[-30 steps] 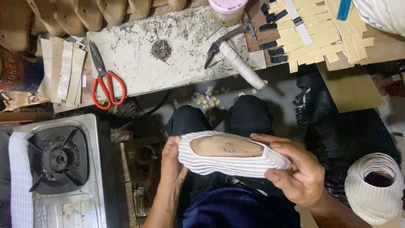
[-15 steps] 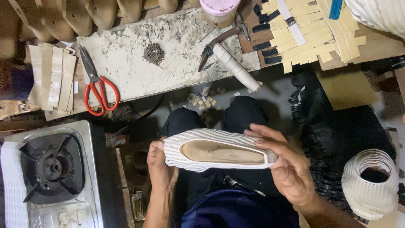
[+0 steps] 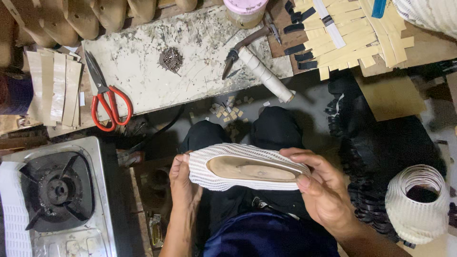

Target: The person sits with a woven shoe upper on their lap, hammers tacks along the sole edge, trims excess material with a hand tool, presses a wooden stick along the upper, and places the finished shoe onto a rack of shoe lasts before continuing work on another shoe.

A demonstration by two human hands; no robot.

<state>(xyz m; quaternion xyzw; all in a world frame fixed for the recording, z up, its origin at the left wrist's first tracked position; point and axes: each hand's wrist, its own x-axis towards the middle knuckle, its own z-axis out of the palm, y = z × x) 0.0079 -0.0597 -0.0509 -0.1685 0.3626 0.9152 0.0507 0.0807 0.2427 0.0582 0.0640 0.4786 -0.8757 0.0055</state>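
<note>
Over my lap I hold a white ribbed shoe upper [image 3: 223, 177] stretched over a wooden last, sole side up, its tan insole [image 3: 252, 169] facing me. My left hand [image 3: 183, 183] grips the rounded end at the left. At the pointed end on the right, my right hand [image 3: 323, 190] wraps around it, with the thumb pressed on the edge of the upper. The shoe lies roughly level, pointing right.
A worn white work slab [image 3: 143, 62] lies ahead with red-handled scissors [image 3: 107, 102], a pile of small nails [image 3: 170, 59], a hammer [image 3: 257, 66] and a pink-lidded jar [image 3: 245, 10]. A gas stove [image 3: 54, 190] sits at left. A white woven upper [image 3: 416, 204] rests at right.
The shoe has turned slightly in my hands and dropped a little lower in view. My right thumb now sits on the pointed end. The view has shifted.
</note>
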